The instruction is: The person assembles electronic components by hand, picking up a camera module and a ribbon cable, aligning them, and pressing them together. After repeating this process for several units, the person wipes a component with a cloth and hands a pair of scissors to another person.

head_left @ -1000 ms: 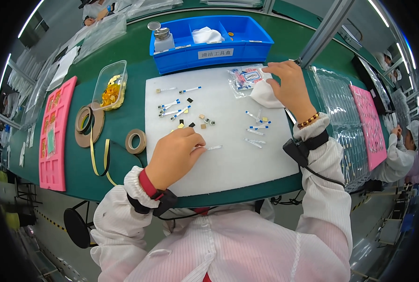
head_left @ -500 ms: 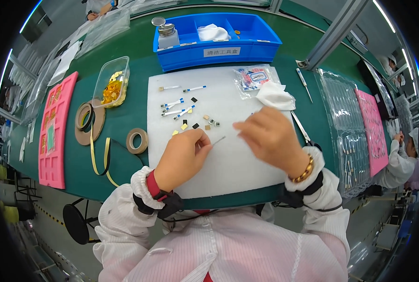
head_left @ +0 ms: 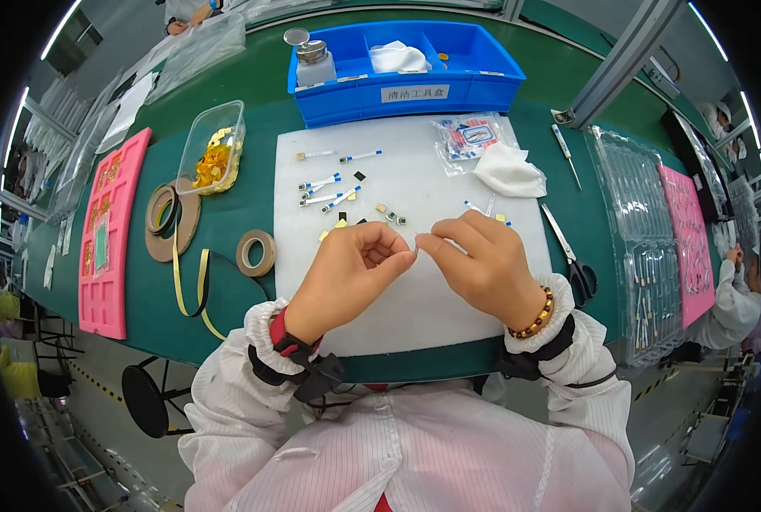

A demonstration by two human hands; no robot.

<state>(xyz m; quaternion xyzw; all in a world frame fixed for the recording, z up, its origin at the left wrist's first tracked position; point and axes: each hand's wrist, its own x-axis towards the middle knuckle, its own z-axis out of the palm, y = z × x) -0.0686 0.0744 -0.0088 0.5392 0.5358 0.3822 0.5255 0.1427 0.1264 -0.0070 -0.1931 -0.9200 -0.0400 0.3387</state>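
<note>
My left hand (head_left: 346, 271) is closed in a pinch over the white foam mat (head_left: 380, 328), a small thin strip (head_left: 415, 248) at its fingertips. Meeting it from the other side, my right hand (head_left: 487, 266) is also closed in a pinch. The fingers hide most of what lies between them. Beyond the hands, several short flex cables (head_left: 319, 183) with blue ends lie on the mat. Near them are small black, yellow and tan pads (head_left: 360, 177) and tiny camera-like modules (head_left: 396, 218). Another blue-ended cable (head_left: 474, 205) lies beyond my right hand.
A blue divided bin (head_left: 406, 92) holds a pump bottle (head_left: 314, 64) and white cloth. Left are a clear tub (head_left: 236, 154), tape rolls (head_left: 256, 253) and a pink tray (head_left: 112, 282). Right are a white cloth (head_left: 510, 171), scissors (head_left: 582, 282), a screwdriver (head_left: 561, 141) and clear trays (head_left: 632, 213).
My right hand has come left and down to meet the left hand's fingertips. The thin strip, clearly visible in my left hand before, is now mostly covered. The whole view has shifted slightly.
</note>
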